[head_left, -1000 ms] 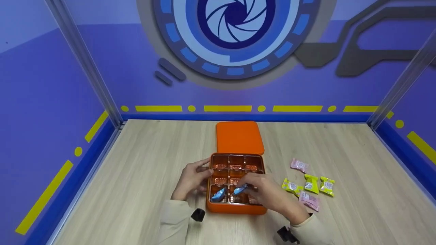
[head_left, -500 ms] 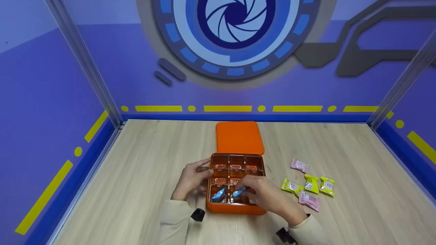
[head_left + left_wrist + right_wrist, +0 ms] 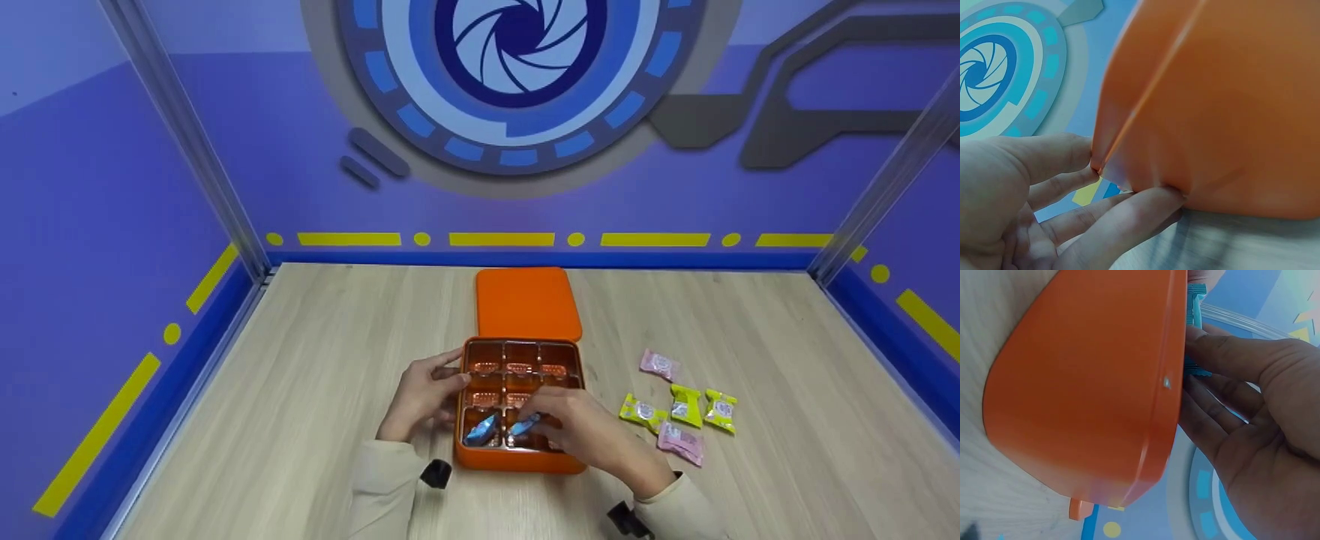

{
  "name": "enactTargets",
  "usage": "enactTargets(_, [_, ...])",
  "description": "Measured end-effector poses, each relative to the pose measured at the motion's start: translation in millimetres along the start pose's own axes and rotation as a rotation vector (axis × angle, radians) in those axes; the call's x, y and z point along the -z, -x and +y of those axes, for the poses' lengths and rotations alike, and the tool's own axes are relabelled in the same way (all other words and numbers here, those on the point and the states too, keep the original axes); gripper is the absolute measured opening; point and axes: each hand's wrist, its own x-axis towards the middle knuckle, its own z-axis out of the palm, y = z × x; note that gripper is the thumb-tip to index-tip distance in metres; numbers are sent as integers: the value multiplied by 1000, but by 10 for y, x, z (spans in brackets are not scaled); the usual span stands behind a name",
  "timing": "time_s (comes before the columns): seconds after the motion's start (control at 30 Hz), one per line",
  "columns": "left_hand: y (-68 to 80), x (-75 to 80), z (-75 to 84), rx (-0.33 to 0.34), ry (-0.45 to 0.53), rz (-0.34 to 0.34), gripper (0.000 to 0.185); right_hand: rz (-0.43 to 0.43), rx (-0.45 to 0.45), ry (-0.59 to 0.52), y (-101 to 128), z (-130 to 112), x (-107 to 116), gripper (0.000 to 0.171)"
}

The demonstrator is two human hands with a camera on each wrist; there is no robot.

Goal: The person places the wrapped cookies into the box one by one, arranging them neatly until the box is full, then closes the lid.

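An orange box (image 3: 523,459) with a clear divided tray inside sits near the table's front in the head view. My left hand (image 3: 421,394) holds its left side, thumb at the rim and other fingers against the wall, as the left wrist view also shows (image 3: 1067,197). My right hand (image 3: 592,427) reaches over the right side and pinches a blue-wrapped candy (image 3: 523,424) in the front middle compartment. Past the box's rim, the right wrist view shows the candy's wrapper end (image 3: 1197,371) by the fingers. Another blue-wrapped candy (image 3: 481,430) lies in the front left compartment.
The orange lid (image 3: 528,302) lies flat behind the box. To the right are several wrapped candies: yellow ones (image 3: 685,406) and pink ones (image 3: 681,442). Patterned blue walls (image 3: 420,210) enclose the wooden table (image 3: 337,322) at the back and sides.
Over the last second my right hand has shifted slightly left and down with the blue-wrapped candy, lower into the front middle compartment. My left hand and the box have stayed put.
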Motion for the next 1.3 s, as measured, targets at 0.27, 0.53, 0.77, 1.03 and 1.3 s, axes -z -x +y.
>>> enactTargets(0.27, [6,-3,10,2,-7,5,53,-7,35,11,-5,-7,-17,27])
enactTargets(0.53, [9,-3,12,25,-19,19,53,1,31,12,-8,-8,-35,26])
enactTargets(0.77, [11,-4,17,26,-11,16,53,2,18,18,-6,-7,-42,24])
enactTargets(1.03, [18,-1,27,25,-9,13,53,6,36,9,-10,0,-49,24])
enactTargets(1.3, [29,3,21,22,5,6,54,8,50,19,-8,-1,-50,26])
